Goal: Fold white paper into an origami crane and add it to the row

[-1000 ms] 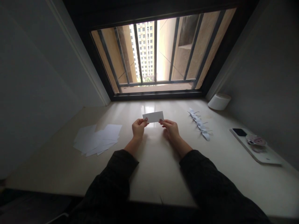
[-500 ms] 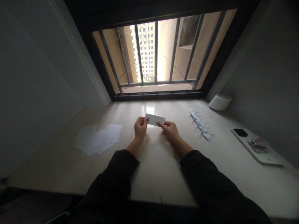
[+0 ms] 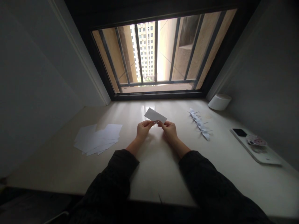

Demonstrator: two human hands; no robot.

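Observation:
A small white rectangle of paper (image 3: 155,115) is held up above the table, tilted with its left end higher. My left hand (image 3: 143,129) pinches its lower edge near the middle, thumb and fingers closed. Right beside it, my right hand (image 3: 170,129) grips the same lower edge, and the fingertips of both hands nearly meet. To the left lies a loose pile of white paper sheets (image 3: 100,138). On the right, a row of small folded paper pieces (image 3: 199,123) runs slantwise, with thin points sticking out.
A white phone (image 3: 268,157) with a round pinkish grip lies at the right. Behind it, a white cylindrical object (image 3: 219,102) leans by the wall. The pale table (image 3: 154,174) ends at a dark-framed, barred window (image 3: 156,96).
The paper has turned so that its left end rises and its right end dips. My left hand has slid from the paper's left end to its lower middle, close to my right hand.

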